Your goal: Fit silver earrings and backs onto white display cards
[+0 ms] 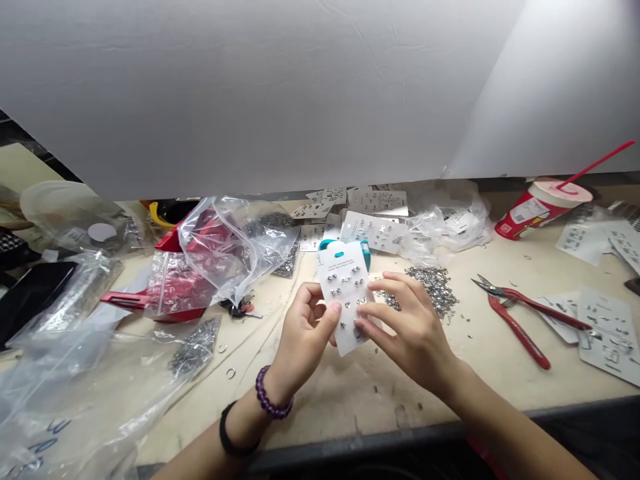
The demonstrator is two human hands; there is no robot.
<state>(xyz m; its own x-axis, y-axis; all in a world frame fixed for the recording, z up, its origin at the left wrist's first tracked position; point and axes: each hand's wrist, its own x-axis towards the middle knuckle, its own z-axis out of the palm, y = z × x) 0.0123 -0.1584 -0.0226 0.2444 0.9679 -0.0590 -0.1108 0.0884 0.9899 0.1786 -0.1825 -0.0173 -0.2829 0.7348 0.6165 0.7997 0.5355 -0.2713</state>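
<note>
A white earring card (356, 293) with several small silver studs on its front is held upright, slightly tilted, above the table. My left hand (310, 327) grips it by the left edge, thumb on the front and the other fingers behind. At the right edge, my right hand (410, 327) pinches the card with its fingertips near the lower studs; the exact contact is partly hidden. Behind the card a teal object (367, 252) shows only in part. Just beyond my right hand lies a pile of small silver pieces (435, 288).
Red-handled pliers (520, 320) lie at right, beside more earring cards (611, 333). A red and white cup (540, 208) with a straw stands behind them. Plastic bags (100, 373) and a red holder (175, 313) crowd the left. A large pale panel (280, 100) hangs across the back.
</note>
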